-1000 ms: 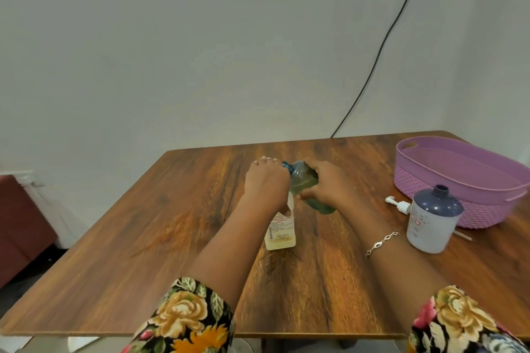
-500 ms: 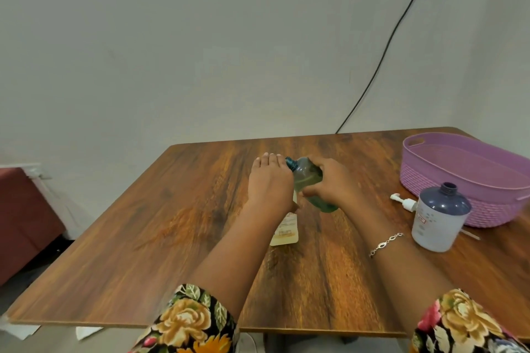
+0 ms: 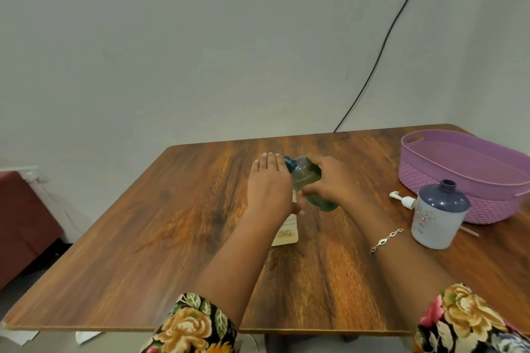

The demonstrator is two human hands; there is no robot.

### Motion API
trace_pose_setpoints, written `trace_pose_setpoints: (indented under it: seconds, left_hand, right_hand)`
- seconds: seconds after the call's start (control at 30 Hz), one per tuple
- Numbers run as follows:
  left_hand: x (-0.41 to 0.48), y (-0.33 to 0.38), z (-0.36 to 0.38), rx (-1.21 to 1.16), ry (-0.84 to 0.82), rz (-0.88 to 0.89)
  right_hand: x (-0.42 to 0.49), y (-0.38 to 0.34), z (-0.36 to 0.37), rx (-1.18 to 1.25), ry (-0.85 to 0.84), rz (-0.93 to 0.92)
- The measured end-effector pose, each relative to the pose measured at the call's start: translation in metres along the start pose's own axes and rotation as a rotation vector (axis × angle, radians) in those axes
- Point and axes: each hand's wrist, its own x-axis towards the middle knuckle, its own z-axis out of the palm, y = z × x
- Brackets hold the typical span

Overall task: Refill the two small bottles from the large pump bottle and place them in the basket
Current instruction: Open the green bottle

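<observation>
Right hand (image 3: 329, 183) grips the green small bottle (image 3: 304, 176) round its body, tilted, open neck up-left beside the left hand (image 3: 268, 189), which is flat, fingers straight, palm down over the cream small bottle (image 3: 286, 233) standing on the table (image 3: 172, 223); contact unclear. Step reads as mid-refill handling: neither small bottle is in the basket (image 3: 424, 178), the large bottle (image 3: 438, 218) stands uncapped just beside it, pump (image 3: 401, 200) lying on the table. Next move probably needs the green bottle righted; both forearms reach forward, converging mid-table.

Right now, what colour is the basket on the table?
The basket is purple, with a woven-looking lower wall. It shows best in the head view.
</observation>
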Motion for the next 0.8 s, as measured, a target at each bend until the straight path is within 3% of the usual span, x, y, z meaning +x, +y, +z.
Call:
trace_pose_setpoints:
  seconds: [0.8]
  left_hand:
    - [0.01, -0.001, -0.021, -0.016, -0.047, 0.004]
  right_hand:
    - [0.002, -0.008, -0.009, 0.021, -0.009, 0.003]
